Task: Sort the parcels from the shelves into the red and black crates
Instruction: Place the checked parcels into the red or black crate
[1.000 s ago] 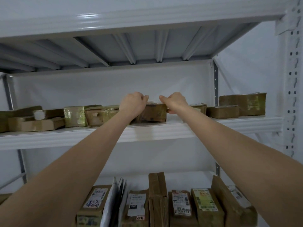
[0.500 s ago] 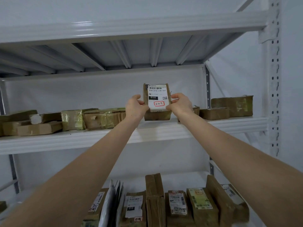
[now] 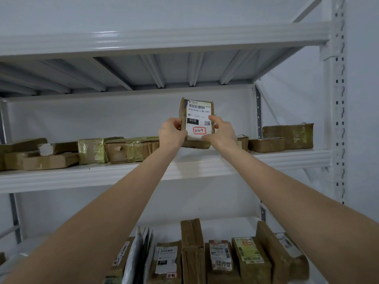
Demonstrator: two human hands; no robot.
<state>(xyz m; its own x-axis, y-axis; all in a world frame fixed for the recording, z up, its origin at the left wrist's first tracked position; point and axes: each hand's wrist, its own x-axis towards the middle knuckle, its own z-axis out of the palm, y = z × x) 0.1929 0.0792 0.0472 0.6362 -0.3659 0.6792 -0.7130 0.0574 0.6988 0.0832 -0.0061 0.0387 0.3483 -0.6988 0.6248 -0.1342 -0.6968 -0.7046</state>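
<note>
A small brown cardboard parcel (image 3: 197, 111) stands tilted upright above the middle shelf (image 3: 266, 158), its white shipping label facing me with "010" and a red-circled handwritten mark. My left hand (image 3: 171, 134) grips its left edge and my right hand (image 3: 221, 133) pinches its right edge, thumb on the label. Both arms reach up from the bottom of the view. No crate is in sight.
More taped brown parcels (image 3: 131, 149) lie along the middle shelf on the left, and two boxes (image 3: 287, 136) sit on the right. Several labelled parcels (image 3: 221, 257) stand upright on the lower shelf. A white perforated upright (image 3: 339, 99) rises at the right.
The parcel lay flat on the shelf under both hands a second ago. It has been tipped up and lifted slightly, so the label now faces me.
</note>
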